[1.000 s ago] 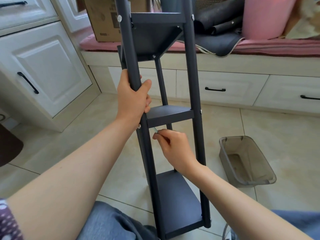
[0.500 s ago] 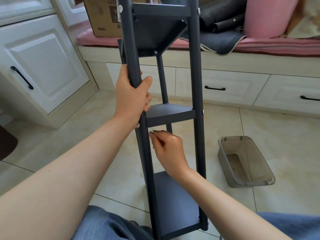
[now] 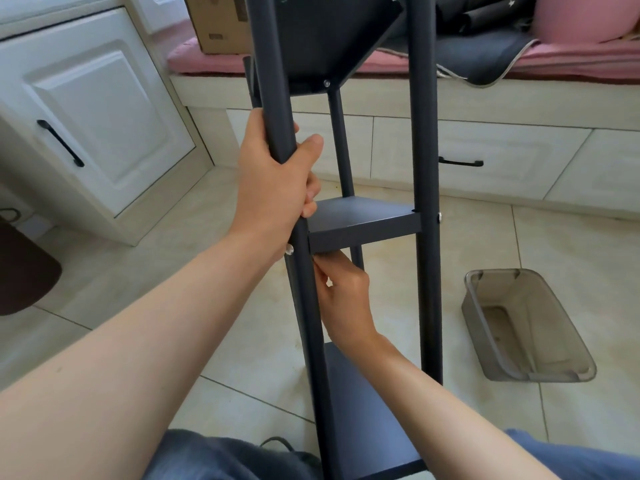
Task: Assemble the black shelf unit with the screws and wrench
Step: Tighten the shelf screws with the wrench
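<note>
My black shelf unit (image 3: 360, 223) stands upright on the floor (image 3: 485, 244), three shelves between round posts, silver screws (image 3: 440, 216) at joints.

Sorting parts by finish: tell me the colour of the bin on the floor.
Translucent smoky grey bin, seen in the head view.

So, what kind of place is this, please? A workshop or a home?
Most likely a room in a home, not a workshop. White cabinets with black handles line the walls, a window-seat bench carries a pink cushion, and the floor is beige tile.
</note>
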`<state>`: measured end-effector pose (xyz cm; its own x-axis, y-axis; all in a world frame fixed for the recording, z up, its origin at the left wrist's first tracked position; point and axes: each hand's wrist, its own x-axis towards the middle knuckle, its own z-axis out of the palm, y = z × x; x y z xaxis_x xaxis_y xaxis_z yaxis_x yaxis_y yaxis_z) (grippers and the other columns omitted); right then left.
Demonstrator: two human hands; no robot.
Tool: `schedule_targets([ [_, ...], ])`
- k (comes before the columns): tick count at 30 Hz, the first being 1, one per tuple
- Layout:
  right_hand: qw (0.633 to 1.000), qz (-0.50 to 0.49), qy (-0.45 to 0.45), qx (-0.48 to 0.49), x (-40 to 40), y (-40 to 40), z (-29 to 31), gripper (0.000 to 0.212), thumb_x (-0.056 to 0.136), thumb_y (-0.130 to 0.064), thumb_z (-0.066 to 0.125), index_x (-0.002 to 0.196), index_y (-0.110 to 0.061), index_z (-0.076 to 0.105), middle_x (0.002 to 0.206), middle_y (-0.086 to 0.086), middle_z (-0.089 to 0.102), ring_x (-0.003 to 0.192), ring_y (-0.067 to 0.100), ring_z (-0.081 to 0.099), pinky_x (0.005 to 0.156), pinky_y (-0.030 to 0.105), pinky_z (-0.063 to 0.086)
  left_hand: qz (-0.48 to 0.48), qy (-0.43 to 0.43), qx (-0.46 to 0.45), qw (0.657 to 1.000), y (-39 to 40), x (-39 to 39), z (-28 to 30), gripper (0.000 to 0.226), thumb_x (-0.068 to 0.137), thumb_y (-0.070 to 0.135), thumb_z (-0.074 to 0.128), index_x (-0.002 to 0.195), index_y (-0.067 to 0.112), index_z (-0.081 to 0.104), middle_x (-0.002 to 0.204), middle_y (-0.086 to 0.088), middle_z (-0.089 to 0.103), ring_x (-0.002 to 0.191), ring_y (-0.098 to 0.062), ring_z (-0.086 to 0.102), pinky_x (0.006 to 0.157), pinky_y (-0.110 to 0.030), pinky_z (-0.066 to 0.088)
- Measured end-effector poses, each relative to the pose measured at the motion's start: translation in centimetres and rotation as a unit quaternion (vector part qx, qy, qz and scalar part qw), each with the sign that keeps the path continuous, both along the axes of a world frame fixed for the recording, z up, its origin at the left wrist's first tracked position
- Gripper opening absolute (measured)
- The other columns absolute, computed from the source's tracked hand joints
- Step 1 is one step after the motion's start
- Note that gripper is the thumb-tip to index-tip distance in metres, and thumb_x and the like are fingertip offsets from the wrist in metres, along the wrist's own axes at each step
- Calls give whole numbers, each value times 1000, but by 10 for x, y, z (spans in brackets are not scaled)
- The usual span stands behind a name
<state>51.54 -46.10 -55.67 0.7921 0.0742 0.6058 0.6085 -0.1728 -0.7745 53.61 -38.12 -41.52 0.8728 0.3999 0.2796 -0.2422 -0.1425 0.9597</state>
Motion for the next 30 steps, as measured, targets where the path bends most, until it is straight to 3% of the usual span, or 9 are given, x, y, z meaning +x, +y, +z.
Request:
schedule_targets([
  [3, 1000, -4, -12, 10, 4, 4, 0, 22, 91, -11, 53, 74, -1, 63, 72, -11, 40, 66, 3, 39, 62, 3, 31, 0, -4, -3, 1000, 0, 1, 0, 21, 95, 11, 62, 99, 15, 41, 82, -10, 44, 44, -15, 39, 39, -24, 34],
  [6, 1000, 4, -17, 13, 4, 7, 1, 11, 88, -9, 52, 80, -13, 57, 73, -20, 35, 74, -17, 46, 63, 0, 31, -7, -8, -3, 1000, 1, 1, 0, 21, 96, 11, 62, 99, 15, 41, 77, -5, 45, 44, -15, 40, 39, -24, 35],
  [12, 999, 21, 26, -16, 1, 3, 0, 21, 96, -7, 55, 78, -1, 62, 72, -9, 44, 67, 9, 36, 64, 11, 33, -3, -8, -4, 1000, 4, 1, 0, 21, 96, 11, 61, 99, 14, 41, 75, -5, 43, 43, -16, 39, 39, -23, 33],
  [15, 994, 57, 66, -71, -6, -9, 6, 27, 97, -9, 50, 70, -14, 47, 64, -15, 38, 61, 8, 37, 60, 15, 29, 1, -7, -5, 1000, 4, 1, 1, 21, 95, 10, 61, 98, 15, 41, 76, -6, 44, 44, -16, 38, 39, -24, 33],
  [18, 985, 80, 85, -129, -13, -25, 13, 26, 100, -14, 45, 74, -19, 45, 65, -15, 40, 62, 7, 41, 60, 18, 31, 3, -4, -2, 1000, 2, -3, 2, 21, 95, 10, 62, 97, 15, 42, 78, -6, 45, 44, -16, 39, 39, -24, 33],
  [22, 975, 90, 105, -174, -19, -44, 24, 28, 100, -16, 43, 77, -4, 52, 66, 4, 51, 64, 23, 44, 61, 43, 42, 5, -1, 4, 1000, -2, -10, 3, 21, 95, 12, 62, 97, 15, 41, 78, -5, 45, 43, -16, 40, 38, -24, 34],
  [30, 957, 90, 99, -257, -20, -61, 55, 29, 102, -21, 46, 81, -6, 60, 70, 8, 61, 64, 29, 55, 64, 45, 51, -5, -1, 17, 1000, -2, -20, 4, 22, 97, 14, 62, 102, 13, 41, 76, -9, 43, 44, -15, 42, 39, -27, 37],
])
